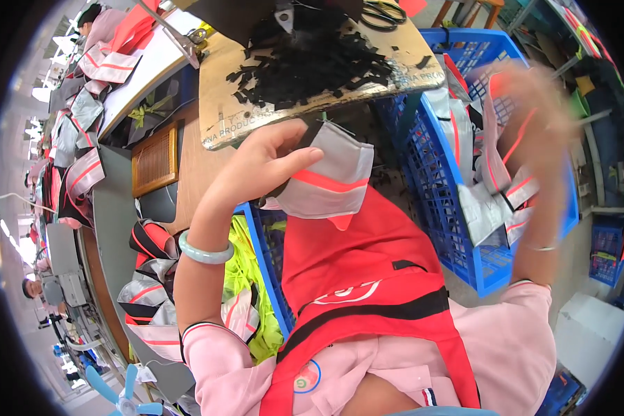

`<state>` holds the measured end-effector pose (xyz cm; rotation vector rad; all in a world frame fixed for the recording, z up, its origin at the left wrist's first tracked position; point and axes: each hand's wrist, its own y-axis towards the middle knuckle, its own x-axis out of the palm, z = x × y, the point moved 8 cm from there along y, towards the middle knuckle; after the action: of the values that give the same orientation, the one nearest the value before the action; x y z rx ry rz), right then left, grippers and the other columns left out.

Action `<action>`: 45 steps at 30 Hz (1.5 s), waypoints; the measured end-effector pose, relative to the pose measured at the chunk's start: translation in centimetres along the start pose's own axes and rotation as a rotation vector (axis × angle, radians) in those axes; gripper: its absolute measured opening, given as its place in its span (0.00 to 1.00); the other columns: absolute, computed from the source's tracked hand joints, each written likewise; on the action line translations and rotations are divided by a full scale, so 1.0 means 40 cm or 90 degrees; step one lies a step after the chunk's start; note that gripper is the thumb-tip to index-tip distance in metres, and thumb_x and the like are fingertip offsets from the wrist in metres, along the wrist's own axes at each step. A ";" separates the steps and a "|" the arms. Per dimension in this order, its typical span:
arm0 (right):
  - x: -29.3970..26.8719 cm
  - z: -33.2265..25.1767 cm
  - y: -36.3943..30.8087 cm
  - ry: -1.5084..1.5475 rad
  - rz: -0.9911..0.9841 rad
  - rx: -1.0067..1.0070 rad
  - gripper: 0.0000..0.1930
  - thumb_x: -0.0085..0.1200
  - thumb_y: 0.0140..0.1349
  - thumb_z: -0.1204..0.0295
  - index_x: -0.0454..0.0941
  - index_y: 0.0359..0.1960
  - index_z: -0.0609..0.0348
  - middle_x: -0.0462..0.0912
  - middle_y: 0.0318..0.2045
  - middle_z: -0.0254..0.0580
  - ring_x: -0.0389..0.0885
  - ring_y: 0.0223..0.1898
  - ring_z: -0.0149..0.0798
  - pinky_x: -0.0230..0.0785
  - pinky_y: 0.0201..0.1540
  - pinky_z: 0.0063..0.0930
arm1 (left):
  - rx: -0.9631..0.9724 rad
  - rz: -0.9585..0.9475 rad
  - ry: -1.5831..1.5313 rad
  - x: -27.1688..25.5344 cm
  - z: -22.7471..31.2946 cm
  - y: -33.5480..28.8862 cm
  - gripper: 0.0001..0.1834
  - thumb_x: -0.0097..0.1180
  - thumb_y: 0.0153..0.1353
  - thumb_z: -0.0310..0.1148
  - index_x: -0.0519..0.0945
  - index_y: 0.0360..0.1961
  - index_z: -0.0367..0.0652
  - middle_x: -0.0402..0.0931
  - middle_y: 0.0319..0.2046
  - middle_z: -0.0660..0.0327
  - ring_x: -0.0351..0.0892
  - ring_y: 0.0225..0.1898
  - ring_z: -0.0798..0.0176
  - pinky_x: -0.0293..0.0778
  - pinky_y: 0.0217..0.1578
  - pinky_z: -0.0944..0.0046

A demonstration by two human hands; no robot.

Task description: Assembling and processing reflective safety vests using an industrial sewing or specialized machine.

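My left hand (pixel 260 163) pinches a grey fabric piece (pixel 336 156) with a bright orange-red stripe and a dark edge. Its thumb lies on the front of the cloth, which hangs above my red apron (pixel 357 256). Out to the right, my right hand (pixel 544 114) is smeared by motion above a blue plastic basket (pixel 478 267). Several more grey striped pieces (pixel 485 208) lie in that basket, and one (pixel 496 149) rises close beside the right hand. Whether the right fingers grip it cannot be made out.
Ahead is a worn wooden board (pixel 222 114) bearing a heap of black scraps (pixel 312 66) and black-handled scissors (pixel 383 14). Left of my lap, another blue basket (pixel 263 256) holds neon-yellow cloth (pixel 246 277). Striped pieces (pixel 149 298) pile up at the left.
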<state>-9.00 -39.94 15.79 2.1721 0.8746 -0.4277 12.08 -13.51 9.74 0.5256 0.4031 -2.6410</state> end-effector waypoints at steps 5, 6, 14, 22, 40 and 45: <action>0.494 -0.415 -0.208 -0.141 -0.283 -0.522 0.13 0.51 0.52 0.71 0.80 0.39 0.58 0.80 0.33 0.39 0.78 0.29 0.36 0.70 0.31 0.28 | 0.029 -0.106 0.044 0.084 0.037 0.055 0.19 0.58 0.59 0.37 0.64 0.22 0.36 0.58 0.19 0.67 0.57 0.24 0.76 0.59 0.23 0.69; 0.540 -0.408 -0.217 -0.255 -0.335 -0.528 0.14 0.51 0.52 0.71 0.79 0.40 0.59 0.80 0.34 0.40 0.79 0.28 0.36 0.70 0.29 0.27 | 0.023 -0.120 0.067 0.088 0.036 0.060 0.18 0.57 0.60 0.37 0.64 0.22 0.36 0.58 0.19 0.67 0.57 0.24 0.76 0.59 0.23 0.69; 0.488 -0.251 -0.081 -0.081 -0.409 -0.248 0.08 0.55 0.55 0.70 0.77 0.36 0.57 0.80 0.32 0.44 0.81 0.32 0.48 0.74 0.31 0.38 | 0.109 0.070 -0.009 0.042 -0.069 -0.024 0.15 0.52 0.62 0.36 0.78 0.42 0.34 0.79 0.37 0.57 0.76 0.43 0.67 0.70 0.46 0.65; 0.399 -0.231 0.044 0.135 -0.372 -0.104 0.10 0.58 0.54 0.70 0.76 0.34 0.62 0.76 0.23 0.45 0.74 0.23 0.44 0.66 0.28 0.32 | 0.174 0.292 0.143 -0.015 0.022 -0.049 0.10 0.59 0.58 0.29 0.81 0.40 0.38 0.78 0.22 0.55 0.78 0.22 0.60 0.71 0.25 0.66; 0.531 -0.105 0.262 0.102 -0.397 0.049 0.16 0.57 0.53 0.62 0.77 0.33 0.64 0.76 0.23 0.36 0.72 0.27 0.28 0.66 0.33 0.25 | -0.013 0.008 0.204 -0.226 0.046 0.201 0.16 0.56 0.63 0.36 0.79 0.45 0.32 0.75 0.31 0.70 0.69 0.33 0.78 0.69 0.36 0.75; 0.578 -0.073 0.299 0.141 -0.411 0.039 0.16 0.57 0.54 0.63 0.78 0.35 0.65 0.77 0.24 0.35 0.73 0.28 0.26 0.67 0.34 0.23 | -0.002 0.005 0.185 -0.258 0.012 0.244 0.18 0.57 0.63 0.37 0.79 0.45 0.31 0.76 0.32 0.69 0.70 0.34 0.78 0.70 0.38 0.74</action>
<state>15.94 -33.13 11.50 1.9740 1.7139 -0.5293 24.99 -18.68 12.55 0.9120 0.4898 -2.5599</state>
